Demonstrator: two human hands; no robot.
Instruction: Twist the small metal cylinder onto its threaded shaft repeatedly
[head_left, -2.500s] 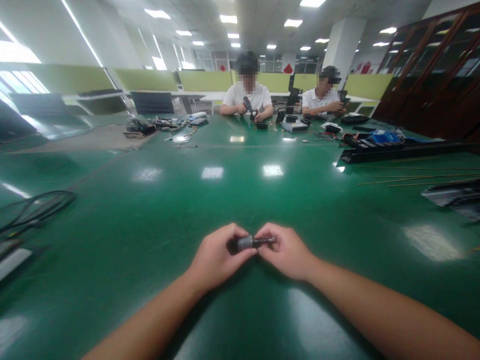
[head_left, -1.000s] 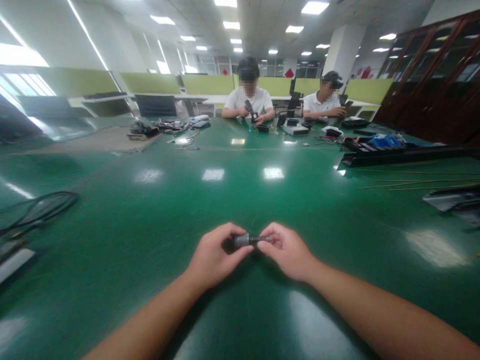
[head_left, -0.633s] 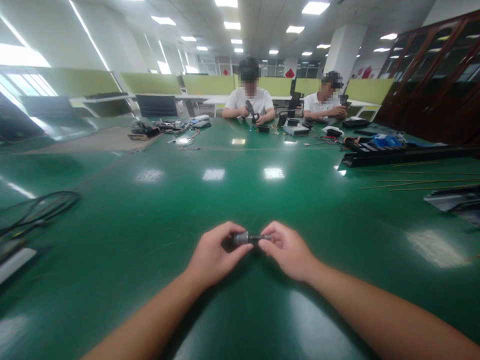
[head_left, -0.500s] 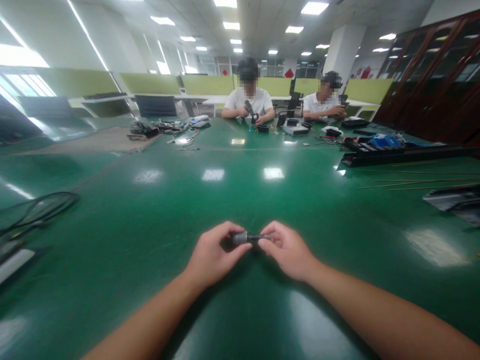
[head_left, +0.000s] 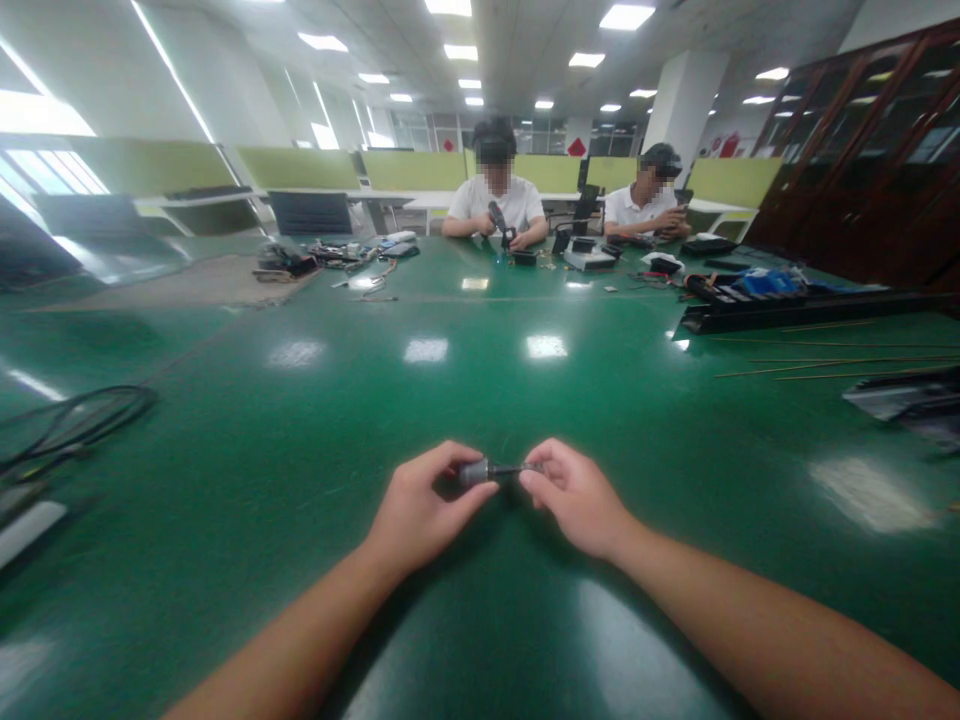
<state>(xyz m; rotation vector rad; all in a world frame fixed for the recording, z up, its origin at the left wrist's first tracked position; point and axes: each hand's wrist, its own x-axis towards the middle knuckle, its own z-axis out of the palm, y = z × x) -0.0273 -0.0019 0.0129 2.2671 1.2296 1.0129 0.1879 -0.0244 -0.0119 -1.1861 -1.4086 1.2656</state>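
Note:
Between thumb and fingers, my left hand [head_left: 416,510] grips a small grey cylinder [head_left: 475,472] with a darker band at its right end. A thin dark rod [head_left: 505,470] extends from that end towards the right, roughly level. My right hand [head_left: 581,500] is pinched closed around the rod's far end, and its fingers partly cover the tip. Both hands are low over the green table [head_left: 480,400], close to me. The cylinder's left end is hidden in my left palm.
Black cables [head_left: 82,420] lie at the left. To the right are thin rods [head_left: 832,362], a long black channel [head_left: 810,308] and a dark metal part [head_left: 907,402]. Across the table sit two people, one [head_left: 495,205] with a tool in hand, amid electronic parts [head_left: 360,250].
The cylinder and my left hand have shifted slightly left. The gap between my hands is a little wider, with more of the rod showing. Both hands keep their grip.

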